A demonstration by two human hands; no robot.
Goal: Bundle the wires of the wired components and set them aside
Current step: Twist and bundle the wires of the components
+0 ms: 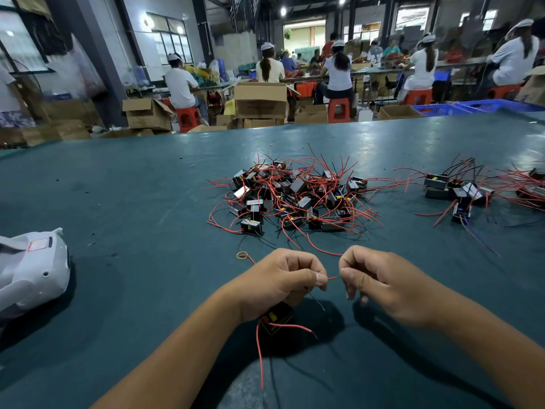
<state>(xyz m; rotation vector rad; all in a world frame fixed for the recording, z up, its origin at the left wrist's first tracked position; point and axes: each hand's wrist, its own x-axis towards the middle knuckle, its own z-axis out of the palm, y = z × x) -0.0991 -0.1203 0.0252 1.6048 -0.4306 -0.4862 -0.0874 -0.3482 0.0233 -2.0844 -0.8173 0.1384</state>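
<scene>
Both hands pinch a red wire (pixel 332 278) stretched between them, left hand (pixel 283 278) and right hand (pixel 380 283); its wired component (pixel 278 318) hangs under the left hand, above the green surface (pixel 132 208), near the pile of components (pixel 295 199)

The left hand (pixel 284 278) covers most of the black component (pixel 277 318) beneath it. Right of the right hand (pixel 380 283), the far component group (pixel 528 187) is cut off by the frame edge. Left of both hands, the white plastic bag (pixel 32 273) is cropped too.
</scene>
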